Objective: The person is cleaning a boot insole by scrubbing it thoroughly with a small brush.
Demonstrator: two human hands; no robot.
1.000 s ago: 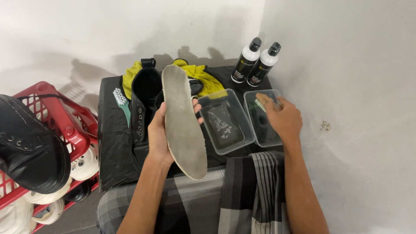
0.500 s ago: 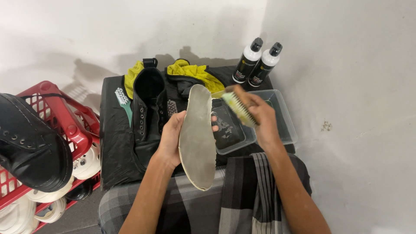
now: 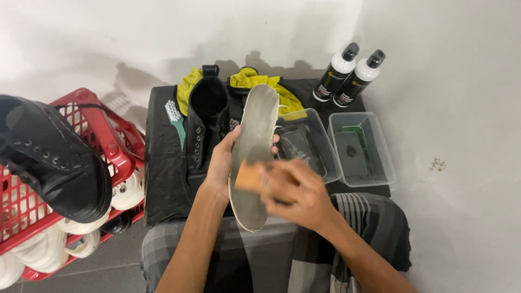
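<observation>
My left hand (image 3: 220, 163) grips a long grey shoe insole (image 3: 255, 135) from behind, holding it upright over my lap. My right hand (image 3: 296, 190) is closed on a wooden-backed brush (image 3: 248, 179) and presses it against the insole's lower half. The brush is blurred. Behind the insole a black boot (image 3: 206, 116) lies on a black mat (image 3: 165, 163).
Two clear plastic tubs (image 3: 363, 146) stand on the mat to the right, with two black-and-white bottles (image 3: 347, 78) behind them. A yellow cloth (image 3: 260, 81) and a green-handled brush (image 3: 175, 119) lie by the boot. A red basket (image 3: 103, 135) at the left carries another black boot (image 3: 51, 154).
My right hand took the brush from the right tub and brought it down left onto the insole. My left hand tilted the insole and shifted it slightly right.
</observation>
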